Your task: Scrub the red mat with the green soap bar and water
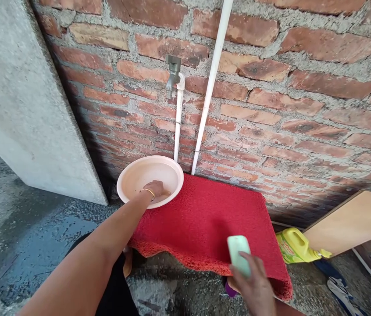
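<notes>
My left hand [155, 188], with a thin yellow bangle [151, 193] at the wrist, reaches down inside a pale pink basin [123, 177]. Its fingers point away from me and hardly show, so their grip is unclear. A pale green bar of soap [239, 252] is held in my right hand [256, 281], over the front edge of a red fleecy cloth [201, 215]. The cloth lies spread over a low raised surface. At its left end stands the basin, against the brick wall.
A tap [173, 74] on a white pipe [178, 118] rises behind the basin. To the left leans a concrete slab [50, 109], near wet floor [41, 245]. On the right lie a yellow detergent bottle [295, 248], a wooden board [353, 224] and a sandal [340, 292].
</notes>
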`<control>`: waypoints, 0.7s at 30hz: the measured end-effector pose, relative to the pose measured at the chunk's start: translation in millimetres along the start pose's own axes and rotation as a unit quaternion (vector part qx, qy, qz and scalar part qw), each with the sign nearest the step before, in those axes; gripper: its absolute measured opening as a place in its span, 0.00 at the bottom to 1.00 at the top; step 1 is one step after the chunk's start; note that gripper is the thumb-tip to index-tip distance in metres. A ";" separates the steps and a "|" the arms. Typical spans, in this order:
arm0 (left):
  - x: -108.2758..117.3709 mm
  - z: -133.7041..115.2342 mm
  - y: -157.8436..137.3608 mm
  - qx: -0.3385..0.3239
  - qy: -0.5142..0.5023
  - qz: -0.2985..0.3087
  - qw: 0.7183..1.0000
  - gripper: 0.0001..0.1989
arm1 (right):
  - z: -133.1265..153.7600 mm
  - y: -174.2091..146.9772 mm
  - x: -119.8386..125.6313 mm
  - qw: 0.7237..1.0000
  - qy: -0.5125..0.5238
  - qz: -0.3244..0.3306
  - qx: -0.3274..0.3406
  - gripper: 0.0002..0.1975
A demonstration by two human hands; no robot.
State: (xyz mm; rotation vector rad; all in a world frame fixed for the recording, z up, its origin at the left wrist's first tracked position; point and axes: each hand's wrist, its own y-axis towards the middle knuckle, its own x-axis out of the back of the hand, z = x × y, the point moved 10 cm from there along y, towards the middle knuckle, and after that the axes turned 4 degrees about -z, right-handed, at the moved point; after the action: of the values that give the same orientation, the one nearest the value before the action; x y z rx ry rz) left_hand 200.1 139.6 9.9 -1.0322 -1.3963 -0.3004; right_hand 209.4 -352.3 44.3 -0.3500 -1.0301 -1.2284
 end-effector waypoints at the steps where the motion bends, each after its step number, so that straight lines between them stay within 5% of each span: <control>1: 0.4 0.1 -0.5 0.001 0.000 -0.001 1.000 0.37 | 27.3 -7.4 -25.9 0.999 0.024 0.034 0.023 0.20; 5: 2.9 0.2 -4.0 0.005 0.005 0.002 1.000 0.37 | 117.7 -34.0 -93.2 0.990 0.005 0.083 0.112 0.19; 9: 4.8 -0.7 -5.3 0.001 0.009 0.002 1.000 0.37 | 131.6 -40.9 -105.0 0.982 -0.074 0.053 0.165 0.23; 15: 0.7 0.8 0.2 -0.006 0.005 0.001 1.000 0.39 | 20.3 -25.7 -45.6 0.990 -0.104 0.001 0.095 0.16; 21: 1.0 -2.7 -1.7 -0.009 0.002 0.010 1.000 0.40 | -108.6 -19.2 70.1 0.976 -0.183 -0.014 -0.121 0.17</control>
State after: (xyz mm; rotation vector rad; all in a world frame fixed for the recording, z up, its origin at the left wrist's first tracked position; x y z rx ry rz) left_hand 200.8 137.0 11.9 -1.0600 -1.3822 -0.3012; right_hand 240.3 -479.1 37.2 -0.7759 -1.2031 -1.3479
